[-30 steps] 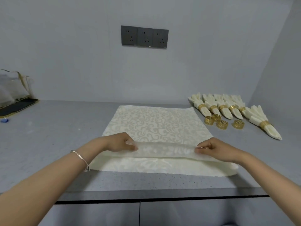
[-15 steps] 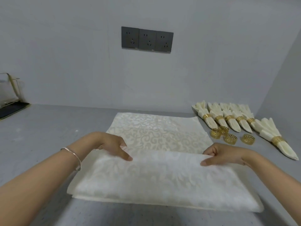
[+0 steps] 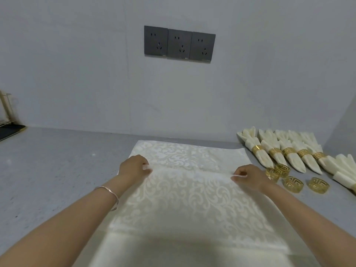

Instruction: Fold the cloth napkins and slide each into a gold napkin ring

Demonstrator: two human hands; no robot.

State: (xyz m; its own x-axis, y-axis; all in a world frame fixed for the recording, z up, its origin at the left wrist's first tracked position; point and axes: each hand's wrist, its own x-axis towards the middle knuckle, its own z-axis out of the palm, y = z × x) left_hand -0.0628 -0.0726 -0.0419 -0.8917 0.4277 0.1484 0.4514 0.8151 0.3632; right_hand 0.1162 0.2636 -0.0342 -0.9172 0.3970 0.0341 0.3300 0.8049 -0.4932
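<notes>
Head view, looking down over both forearms.

Left hand [image 3: 134, 166]: fingers curled, thumb and fingertips pinching the raised edge of the cream patterned napkin [image 3: 183, 199] at its left end. A thin silver bracelet [image 3: 109, 195] sits on that wrist.

Right hand [image 3: 248, 176]: same grip, fingers curled in and pinching the same edge at its right end. A small tab of cloth shows at the fingertips of each hand.

The napkin lies flat on the grey table [image 3: 48, 180], directly under and between the hands. Its near portion is doubled over on itself. The doubled edge runs straight from one hand to the other. Beyond the hands a single layer of the cloth reaches toward the wall. Nearer than the wrists, a paler band of cloth shows below the doubled part.

Just right of the right hand, four loose gold rings [image 3: 292, 184] stand on the table in a loose cluster. The closest is almost at the knuckles, but I cannot tell if it touches them.

Farther right and beyond that hand is a row of ringed napkins [image 3: 289, 151], each a cream roll cinched by a gold band, points toward the viewer. More of them run off the right edge.

On the wall above and beyond the hands are three dark wall sockets [image 3: 179, 44] side by side. Far to the left of the left hand, a dark tray [image 3: 9, 130] sits at the frame edge.
</notes>
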